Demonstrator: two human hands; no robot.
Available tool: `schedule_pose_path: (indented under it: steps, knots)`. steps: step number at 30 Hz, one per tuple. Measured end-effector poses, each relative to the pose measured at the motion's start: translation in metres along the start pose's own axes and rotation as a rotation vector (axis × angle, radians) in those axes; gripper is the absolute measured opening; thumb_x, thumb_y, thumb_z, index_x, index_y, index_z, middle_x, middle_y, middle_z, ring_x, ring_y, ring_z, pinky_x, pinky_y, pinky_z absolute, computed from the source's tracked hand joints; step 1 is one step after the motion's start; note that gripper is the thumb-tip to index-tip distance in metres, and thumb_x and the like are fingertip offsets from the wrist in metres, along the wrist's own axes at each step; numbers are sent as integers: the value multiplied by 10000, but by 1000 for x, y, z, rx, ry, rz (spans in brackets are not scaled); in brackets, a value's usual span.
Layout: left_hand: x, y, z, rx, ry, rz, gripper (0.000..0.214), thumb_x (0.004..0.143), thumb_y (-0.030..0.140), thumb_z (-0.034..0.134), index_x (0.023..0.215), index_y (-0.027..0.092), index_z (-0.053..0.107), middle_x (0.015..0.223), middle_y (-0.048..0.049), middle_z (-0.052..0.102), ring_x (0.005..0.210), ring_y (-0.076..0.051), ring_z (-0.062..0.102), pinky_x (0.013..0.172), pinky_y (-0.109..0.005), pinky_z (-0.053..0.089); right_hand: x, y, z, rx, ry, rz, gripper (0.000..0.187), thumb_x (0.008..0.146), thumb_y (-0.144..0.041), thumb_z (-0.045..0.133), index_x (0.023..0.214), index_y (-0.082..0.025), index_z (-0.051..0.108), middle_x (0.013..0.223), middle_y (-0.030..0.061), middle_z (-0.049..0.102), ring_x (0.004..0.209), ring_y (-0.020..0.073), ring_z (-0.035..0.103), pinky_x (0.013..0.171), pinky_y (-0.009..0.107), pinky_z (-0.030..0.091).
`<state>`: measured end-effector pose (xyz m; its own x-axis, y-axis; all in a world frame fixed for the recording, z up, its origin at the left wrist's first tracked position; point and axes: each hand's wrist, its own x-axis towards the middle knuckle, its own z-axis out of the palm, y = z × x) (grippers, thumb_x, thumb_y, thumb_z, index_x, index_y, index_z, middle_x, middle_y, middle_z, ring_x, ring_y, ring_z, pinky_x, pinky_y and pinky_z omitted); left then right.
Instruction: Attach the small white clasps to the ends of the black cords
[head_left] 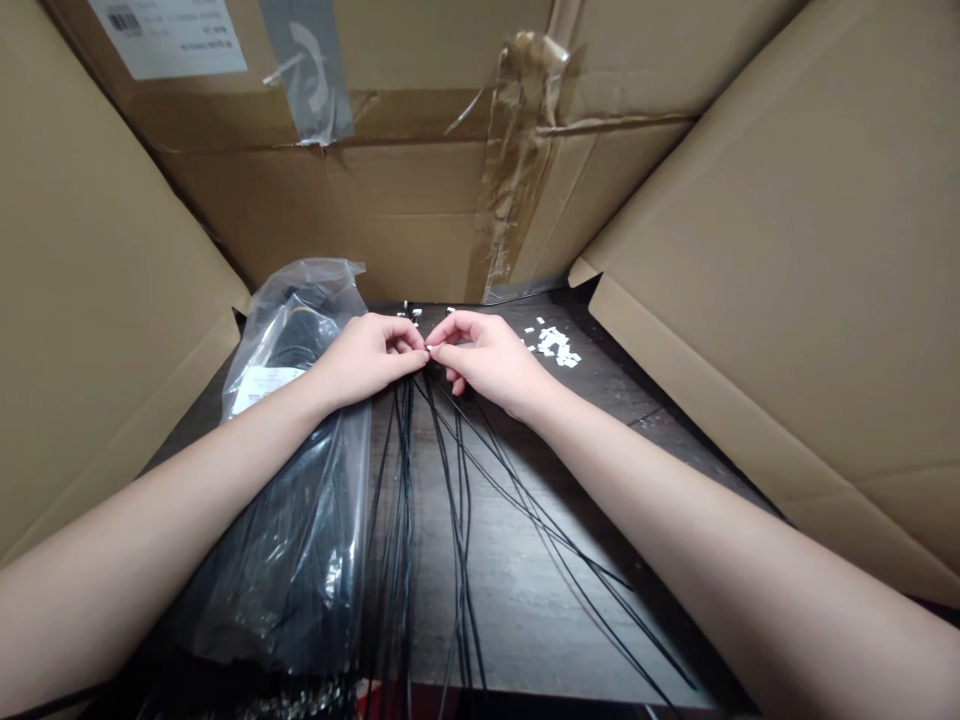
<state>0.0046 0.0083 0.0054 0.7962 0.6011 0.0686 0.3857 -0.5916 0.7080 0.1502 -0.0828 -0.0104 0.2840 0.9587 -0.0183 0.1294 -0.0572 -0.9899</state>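
Note:
My left hand point(367, 358) and my right hand point(480, 362) meet at the fingertips above a dark wood tabletop point(517, 590), pinching at the upper ends of several thin black wires point(457, 520). A tiny white speck shows at the pinch, too small to identify. The wires fan down toward me across the wood. A heap of small white connectors point(556, 346) lies just beyond my right hand. Against my left forearm rests a clear plastic bag point(300, 500) holding more black wire and a white label.
Cardboard panels point(97, 280) rise at the left, back and right, forming a box-like enclosure with brown tape and a printed label. A few small white and black pieces point(412, 313) lie behind my hands. Something metallic and red shows at the bottom edge.

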Motion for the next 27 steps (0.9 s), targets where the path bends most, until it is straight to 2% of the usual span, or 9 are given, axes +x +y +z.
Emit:
schedule_pose_path:
  steps: [17,27]
  knots:
    - [1,3,0,132,-8,51,254,798,377,598,799,151,714,724,-21,691,678,-145,596,641,-247,402,0,3,0,-74,18,-25,113,778,-60,582,747,-168,597,599,-39,550,450,63,527,368,156,463]
    - [-1,5,2,149,3,49,204,791,316,601,788,143,709,711,-19,692,639,-129,579,628,-242,390,-1,3,1,-85,19,-35,121,766,-45,571,749,-163,593,646,-24,558,475,70,544,362,166,476]
